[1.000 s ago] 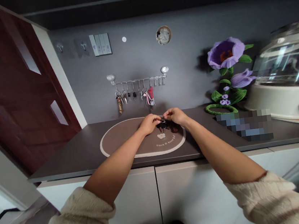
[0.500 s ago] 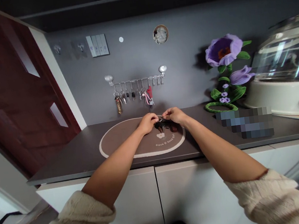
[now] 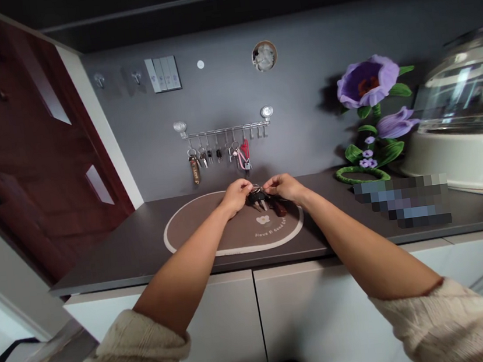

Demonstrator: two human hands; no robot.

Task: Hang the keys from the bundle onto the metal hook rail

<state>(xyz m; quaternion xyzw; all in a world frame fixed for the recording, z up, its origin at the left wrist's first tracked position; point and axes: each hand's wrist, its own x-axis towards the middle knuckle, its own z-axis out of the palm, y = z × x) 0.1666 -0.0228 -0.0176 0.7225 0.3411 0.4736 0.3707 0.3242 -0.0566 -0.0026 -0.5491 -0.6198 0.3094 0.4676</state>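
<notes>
A bunch of dark keys (image 3: 262,199) on a metal key ring (image 3: 256,188) is held just above the brown oval mat (image 3: 198,227). My left hand (image 3: 237,197) pinches the ring's left side with thumb and fingertips. On the other side, my right hand (image 3: 285,188) is closed with its fingertips at the ring's right edge. A dark reddish-brown fob (image 3: 279,208) hangs below my right fingers. Which part of the ring each fingertip grips is too small to make out.
On the grey wall behind, a clear hook rail (image 3: 226,130) carries several keys and key chains. To the right stand a purple plush flower (image 3: 368,83) and a white appliance with a clear lid (image 3: 462,148). A blurred patch (image 3: 402,202) covers something on the counter (image 3: 113,249).
The keys have been lifted and turned a little, so the ring and a silver key blade show more clearly. Both hands stay close together; the view has shifted slightly.
</notes>
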